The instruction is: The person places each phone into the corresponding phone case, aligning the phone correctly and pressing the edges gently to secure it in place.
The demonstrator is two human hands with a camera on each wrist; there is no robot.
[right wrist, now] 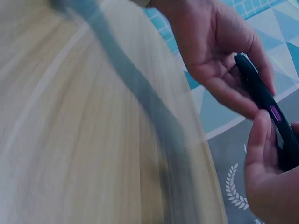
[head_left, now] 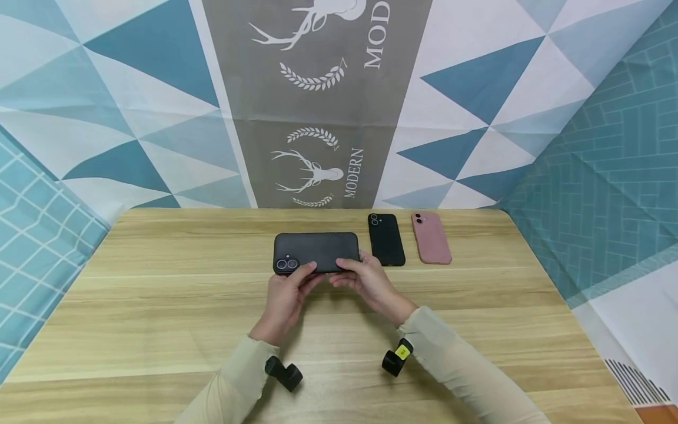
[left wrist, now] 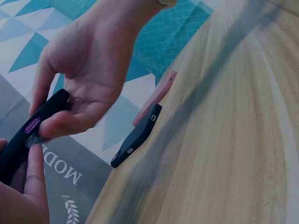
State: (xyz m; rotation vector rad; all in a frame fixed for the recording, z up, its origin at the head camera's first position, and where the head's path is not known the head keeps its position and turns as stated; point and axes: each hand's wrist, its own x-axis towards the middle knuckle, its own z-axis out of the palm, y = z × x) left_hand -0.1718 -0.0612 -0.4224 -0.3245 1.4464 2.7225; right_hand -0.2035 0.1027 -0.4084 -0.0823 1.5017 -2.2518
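A phone in a black case (head_left: 318, 247) is held above the wooden table, long side across, its twin camera lenses at the lower left. My left hand (head_left: 283, 297) grips its near edge, thumb on the back and fingers underneath. Nearer the other end, my right hand (head_left: 371, 282) pinches the same edge, thumb on top. In the left wrist view a purple slot (left wrist: 32, 125) shows in the case's side, between the hands. The right wrist view shows the held phone (right wrist: 264, 95) edge-on, with fingers of both hands around it. Its far face is hidden.
A black phone (head_left: 386, 240) lies on the table (head_left: 159, 306) just right of my right hand. Beside it lies a pink phone (head_left: 431, 238). Behind the table rises a patterned cloth (head_left: 318, 112), with more tiled cloth at both sides.
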